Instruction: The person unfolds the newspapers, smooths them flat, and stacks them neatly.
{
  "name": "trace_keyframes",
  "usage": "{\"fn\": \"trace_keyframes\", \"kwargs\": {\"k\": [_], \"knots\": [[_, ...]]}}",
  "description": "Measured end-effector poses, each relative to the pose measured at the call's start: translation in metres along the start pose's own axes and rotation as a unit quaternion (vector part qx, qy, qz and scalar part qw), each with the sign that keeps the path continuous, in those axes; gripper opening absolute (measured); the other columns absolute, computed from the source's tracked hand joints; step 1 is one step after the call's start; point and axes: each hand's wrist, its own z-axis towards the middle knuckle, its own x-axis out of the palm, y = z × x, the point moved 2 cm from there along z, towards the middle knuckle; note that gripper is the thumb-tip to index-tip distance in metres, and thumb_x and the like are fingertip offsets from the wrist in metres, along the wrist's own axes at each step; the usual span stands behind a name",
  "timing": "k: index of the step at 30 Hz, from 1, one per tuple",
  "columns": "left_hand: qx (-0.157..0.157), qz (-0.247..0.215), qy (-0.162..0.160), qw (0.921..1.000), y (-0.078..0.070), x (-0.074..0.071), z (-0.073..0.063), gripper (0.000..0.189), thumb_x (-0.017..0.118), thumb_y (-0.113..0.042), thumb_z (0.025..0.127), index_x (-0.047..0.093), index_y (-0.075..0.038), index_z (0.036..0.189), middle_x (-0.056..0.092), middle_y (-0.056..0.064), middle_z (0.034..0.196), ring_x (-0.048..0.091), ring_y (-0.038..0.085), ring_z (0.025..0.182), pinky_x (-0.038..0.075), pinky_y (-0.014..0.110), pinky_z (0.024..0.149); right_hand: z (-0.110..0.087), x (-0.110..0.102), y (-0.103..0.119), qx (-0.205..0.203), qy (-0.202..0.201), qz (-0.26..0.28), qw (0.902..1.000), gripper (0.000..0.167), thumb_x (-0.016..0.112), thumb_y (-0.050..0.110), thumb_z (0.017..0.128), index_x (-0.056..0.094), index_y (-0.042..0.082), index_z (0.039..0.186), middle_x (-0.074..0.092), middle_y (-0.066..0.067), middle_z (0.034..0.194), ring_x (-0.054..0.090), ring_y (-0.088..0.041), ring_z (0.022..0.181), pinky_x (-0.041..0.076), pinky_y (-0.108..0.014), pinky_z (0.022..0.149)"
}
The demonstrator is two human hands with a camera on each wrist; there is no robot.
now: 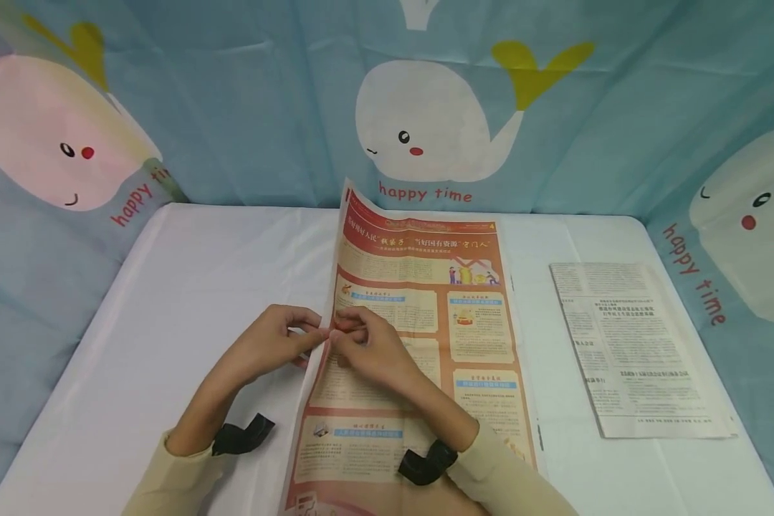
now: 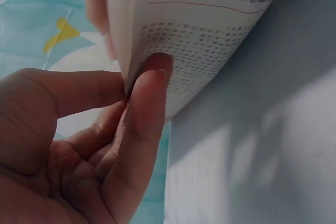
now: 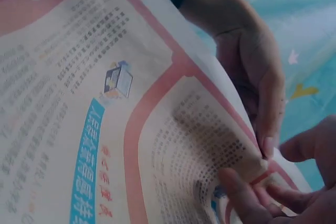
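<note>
A red and cream printed newspaper (image 1: 419, 358) lies lengthwise in front of me, its left edge raised off the table. My left hand (image 1: 267, 347) pinches that edge between thumb and fingers, plain in the left wrist view, where the hand (image 2: 79, 145) is close to the camera. Fingertips nearly meeting the left ones, my right hand (image 1: 377, 351) also pinches the edge from the printed side. In the right wrist view a small bent fold of paper shows beside the right hand (image 3: 283, 192).
A folded black-and-white newspaper (image 1: 638, 351) lies to the right on the white table (image 1: 168, 287). Blue cloth (image 1: 264, 107) with whale prints hangs behind and at both sides. Black bands (image 1: 241, 436) are on both wrists.
</note>
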Motion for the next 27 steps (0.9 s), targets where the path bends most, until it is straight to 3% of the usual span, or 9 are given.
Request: {"fn": "trace_keyframes", "kwargs": {"k": [6,14,27], "knots": [[0.013,-0.017,-0.001,0.9998,-0.001,0.007,0.004,0.023,0.074,-0.025,0.100,0.076,-0.003,0.104,0.078,0.010,0.094,0.072,0.017,0.068,0.062,0.033,0.065,-0.001,-0.003,0.005,0.003,-0.011,0.076,0.9971,0.046,0.065,0.018,0.105,0.056,0.007,0.148,0.062,-0.020,0.131,0.072,-0.018,0.106,0.066,-0.040,0.084],[0.026,-0.040,-0.001,0.9988,0.002,0.016,0.007,0.018,0.076,-0.021,0.097,0.075,-0.002,0.096,0.077,0.006,0.079,0.070,0.017,0.067,0.062,0.034,0.064,-0.002,-0.003,0.008,-0.006,-0.036,0.006,0.9993,0.047,0.070,0.028,0.101,0.061,0.009,0.143,0.070,-0.014,0.122,0.072,-0.014,0.098,0.058,-0.024,0.080],[0.038,-0.049,0.015,0.9980,0.000,0.021,0.007,0.028,0.081,-0.029,0.095,0.074,-0.003,0.098,0.079,0.006,0.083,0.073,0.015,0.074,0.063,0.032,0.069,-0.002,-0.006,0.004,0.008,-0.050,0.035,0.9981,0.041,0.069,0.022,0.101,0.064,0.004,0.137,0.070,-0.016,0.118,0.070,-0.010,0.090,0.054,-0.020,0.073]]}}
